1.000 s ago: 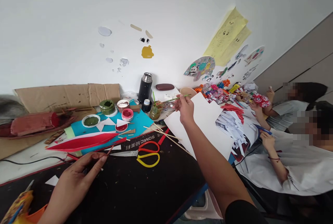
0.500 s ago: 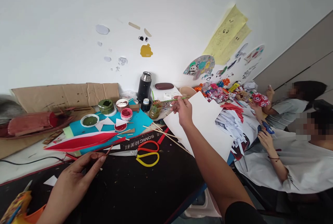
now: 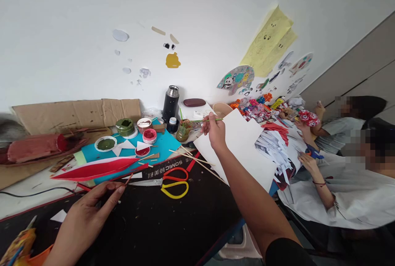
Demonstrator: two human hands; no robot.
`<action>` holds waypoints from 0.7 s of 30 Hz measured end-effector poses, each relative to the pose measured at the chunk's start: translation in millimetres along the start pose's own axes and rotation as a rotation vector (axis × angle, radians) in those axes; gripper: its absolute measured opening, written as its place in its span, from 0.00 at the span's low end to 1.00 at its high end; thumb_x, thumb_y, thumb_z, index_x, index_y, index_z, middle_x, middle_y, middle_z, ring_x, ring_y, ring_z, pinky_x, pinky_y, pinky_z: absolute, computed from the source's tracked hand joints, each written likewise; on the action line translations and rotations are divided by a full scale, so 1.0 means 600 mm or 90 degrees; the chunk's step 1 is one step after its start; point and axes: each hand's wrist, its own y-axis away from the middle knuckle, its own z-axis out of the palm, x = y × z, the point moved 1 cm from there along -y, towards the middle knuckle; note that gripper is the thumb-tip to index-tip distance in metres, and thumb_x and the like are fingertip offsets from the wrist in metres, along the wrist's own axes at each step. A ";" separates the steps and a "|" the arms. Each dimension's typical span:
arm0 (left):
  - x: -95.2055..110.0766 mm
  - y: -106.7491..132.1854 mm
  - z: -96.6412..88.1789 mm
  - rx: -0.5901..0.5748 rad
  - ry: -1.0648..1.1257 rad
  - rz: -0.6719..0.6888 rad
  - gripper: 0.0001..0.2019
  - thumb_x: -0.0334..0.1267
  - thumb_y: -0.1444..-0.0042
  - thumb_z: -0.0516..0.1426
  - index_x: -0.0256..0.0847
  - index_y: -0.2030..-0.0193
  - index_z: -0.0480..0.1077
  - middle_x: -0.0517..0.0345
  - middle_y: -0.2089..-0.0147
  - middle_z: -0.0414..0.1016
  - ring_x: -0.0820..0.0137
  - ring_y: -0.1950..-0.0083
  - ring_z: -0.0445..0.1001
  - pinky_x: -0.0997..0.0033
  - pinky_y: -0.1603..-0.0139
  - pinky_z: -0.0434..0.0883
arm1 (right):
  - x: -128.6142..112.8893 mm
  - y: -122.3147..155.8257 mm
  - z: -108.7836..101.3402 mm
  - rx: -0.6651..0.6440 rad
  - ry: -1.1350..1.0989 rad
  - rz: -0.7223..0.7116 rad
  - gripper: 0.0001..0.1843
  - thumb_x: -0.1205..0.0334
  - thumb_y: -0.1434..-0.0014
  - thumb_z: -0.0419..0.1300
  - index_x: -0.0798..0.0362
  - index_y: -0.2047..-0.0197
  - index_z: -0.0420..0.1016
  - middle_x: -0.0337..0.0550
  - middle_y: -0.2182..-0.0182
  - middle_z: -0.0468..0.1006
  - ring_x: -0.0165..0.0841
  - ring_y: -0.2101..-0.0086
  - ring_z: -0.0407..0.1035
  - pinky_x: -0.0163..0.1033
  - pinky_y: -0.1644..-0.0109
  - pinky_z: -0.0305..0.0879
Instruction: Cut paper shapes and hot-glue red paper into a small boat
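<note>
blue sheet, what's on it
On the blue sheet: a pot and dish of red paint, white paper scraps, wooden bits, part of a long red piece. Beneath them, it's covered.

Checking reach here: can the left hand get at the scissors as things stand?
Probably yes: the left hand is near the blades of the scissors, and nothing covers the handles. The thin stick it pinches, though, may hinder a grasp.

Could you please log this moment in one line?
left hand: holding brown stick; right hand: holding green stick; scissors: on black mat
</note>
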 end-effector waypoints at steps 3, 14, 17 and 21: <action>-0.003 0.000 0.001 -0.001 0.000 -0.001 0.25 0.71 0.44 0.61 0.52 0.65 0.84 0.60 0.64 0.89 0.60 0.66 0.87 0.71 0.63 0.80 | 0.001 0.003 0.001 -0.003 0.012 0.006 0.33 0.26 0.34 0.65 0.49 0.68 0.75 0.34 0.81 0.74 0.28 0.84 0.69 0.33 0.82 0.57; 0.011 -0.004 -0.002 -0.001 0.020 -0.069 0.19 0.68 0.52 0.63 0.57 0.70 0.83 0.62 0.65 0.89 0.56 0.66 0.87 0.65 0.61 0.81 | 0.007 -0.003 -0.007 -0.029 0.122 -0.027 0.34 0.25 0.30 0.59 0.48 0.68 0.74 0.34 0.82 0.72 0.31 0.83 0.69 0.35 0.79 0.59; 0.010 -0.007 -0.003 0.001 0.025 -0.076 0.16 0.66 0.55 0.63 0.60 0.71 0.84 0.63 0.65 0.89 0.54 0.66 0.88 0.63 0.61 0.81 | 0.012 -0.012 0.006 -0.098 0.218 -0.044 0.33 0.27 0.26 0.54 0.47 0.67 0.73 0.34 0.81 0.74 0.32 0.82 0.71 0.37 0.76 0.62; 0.017 -0.008 -0.004 0.007 0.033 -0.076 0.14 0.64 0.56 0.64 0.62 0.72 0.84 0.63 0.66 0.89 0.53 0.67 0.87 0.63 0.63 0.81 | 0.008 -0.027 0.024 -0.128 0.281 -0.074 0.32 0.32 0.23 0.54 0.47 0.69 0.73 0.33 0.84 0.72 0.34 0.81 0.72 0.39 0.67 0.66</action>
